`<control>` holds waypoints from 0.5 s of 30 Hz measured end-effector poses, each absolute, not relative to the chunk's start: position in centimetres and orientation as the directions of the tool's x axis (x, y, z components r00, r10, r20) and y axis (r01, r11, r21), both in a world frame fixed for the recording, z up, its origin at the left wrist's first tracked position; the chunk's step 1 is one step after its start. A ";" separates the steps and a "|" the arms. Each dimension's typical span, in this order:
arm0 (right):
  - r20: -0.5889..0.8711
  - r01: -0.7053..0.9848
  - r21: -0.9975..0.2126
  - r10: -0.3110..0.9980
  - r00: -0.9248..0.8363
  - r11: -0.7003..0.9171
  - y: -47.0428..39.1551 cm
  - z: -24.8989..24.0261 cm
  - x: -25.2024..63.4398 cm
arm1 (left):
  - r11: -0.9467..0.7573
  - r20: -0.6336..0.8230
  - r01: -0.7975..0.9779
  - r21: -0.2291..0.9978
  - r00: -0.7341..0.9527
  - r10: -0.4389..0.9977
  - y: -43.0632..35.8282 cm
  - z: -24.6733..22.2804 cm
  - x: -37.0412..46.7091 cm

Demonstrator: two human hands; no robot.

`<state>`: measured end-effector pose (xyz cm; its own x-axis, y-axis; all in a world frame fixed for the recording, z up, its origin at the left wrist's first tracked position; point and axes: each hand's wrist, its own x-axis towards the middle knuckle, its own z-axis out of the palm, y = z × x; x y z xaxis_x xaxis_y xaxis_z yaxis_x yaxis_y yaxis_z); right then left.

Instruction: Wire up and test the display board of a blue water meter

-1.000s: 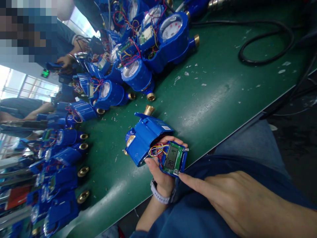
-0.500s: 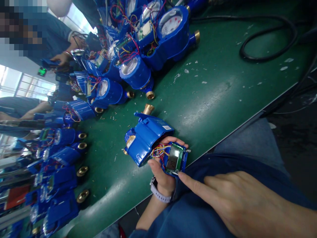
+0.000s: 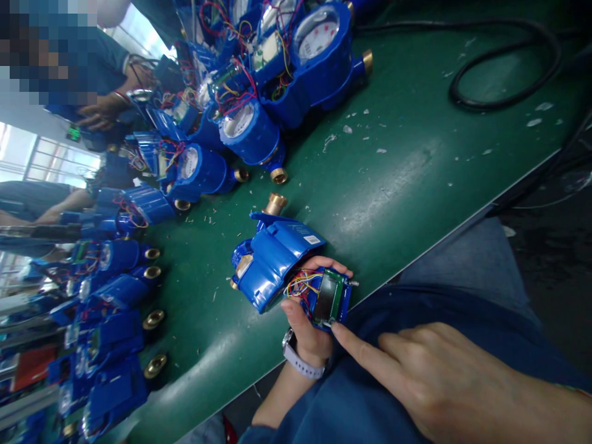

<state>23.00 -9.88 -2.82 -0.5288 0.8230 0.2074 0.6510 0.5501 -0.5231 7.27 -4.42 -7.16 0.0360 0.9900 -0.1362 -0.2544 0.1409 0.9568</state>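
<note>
My left hand (image 3: 308,333), with a watch on its wrist, is wrapped round a small blue module with a green circuit board and a dark display (image 3: 327,296). Coloured wires (image 3: 303,285) run from the module to a blue meter housing (image 3: 277,253) with a brass fitting, which lies on the green table beside the fingers. My right hand (image 3: 425,364) has its index fingertip at the lower edge of the board; its other fingers are curled in and hold nothing that shows.
Blue meters (image 3: 250,132) with brass ends and loose wires stand in rows along the far and left side of the green table (image 3: 398,179). A black cable (image 3: 504,105) loops at the upper right. Other people's hands (image 3: 104,111) are at the upper left.
The dark digits that showed on the display are gone, and it looks blank. Both hands and the module have shifted only slightly.
</note>
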 end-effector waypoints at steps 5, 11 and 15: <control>0.196 0.653 -0.564 0.851 -0.488 0.505 -10.1 -3.1 22.3 | 0.143 -0.143 -0.278 0.950 0.019 0.990 -4.6 -7.4 7.5; 0.181 0.657 -0.605 0.881 -0.436 0.450 -10.5 -3.8 21.7 | 0.137 -0.164 -0.299 0.944 -0.069 0.984 -4.4 -7.0 8.5; 0.176 0.631 -0.637 0.880 -0.441 0.443 -10.4 -4.1 21.9 | 0.140 -0.172 -0.314 0.939 -0.078 0.982 -4.2 -6.8 8.5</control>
<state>21.94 -10.42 -4.10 -0.4409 0.8802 0.1755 0.6305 0.4429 -0.6374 8.49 -4.20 -6.83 -0.0784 0.9819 -0.1722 -0.3143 0.1396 0.9390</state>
